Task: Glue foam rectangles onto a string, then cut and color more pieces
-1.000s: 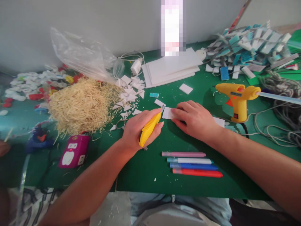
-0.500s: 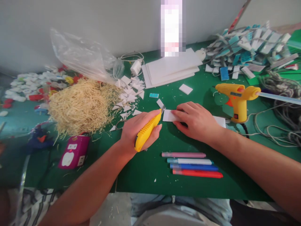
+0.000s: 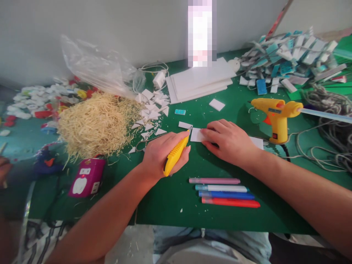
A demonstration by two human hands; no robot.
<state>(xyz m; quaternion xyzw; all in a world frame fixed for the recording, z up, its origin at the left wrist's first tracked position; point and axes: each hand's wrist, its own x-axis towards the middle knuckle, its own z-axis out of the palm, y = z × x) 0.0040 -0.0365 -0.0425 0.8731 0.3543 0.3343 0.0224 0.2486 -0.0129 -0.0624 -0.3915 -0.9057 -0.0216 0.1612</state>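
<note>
My left hand (image 3: 159,152) is closed around a yellow utility knife (image 3: 176,154). The blade tip points away from me, at the left end of a white board strip (image 3: 195,135). My right hand (image 3: 227,141) holds that strip down on the table, fingers curled over it; part of the strip is hidden beneath the palm. Just left of the blade lies a small cut white piece (image 3: 185,125). Beyond it are a blue-and-white piece (image 3: 180,112) and a white rectangle (image 3: 217,105).
A yellow glue gun (image 3: 277,113) stands at right near tangled cords. Several markers (image 3: 228,194) lie in front. To the left are wood shavings (image 3: 96,126), white scraps (image 3: 152,106) and a magenta power adapter (image 3: 87,178). White sheets (image 3: 200,80) are stacked behind. Another person's hand (image 3: 4,168) shows at far left.
The small cut piece has turned and lies flatter, slightly left of the blade. My left hand and knife have shifted slightly right. My right hand stays on the strip.
</note>
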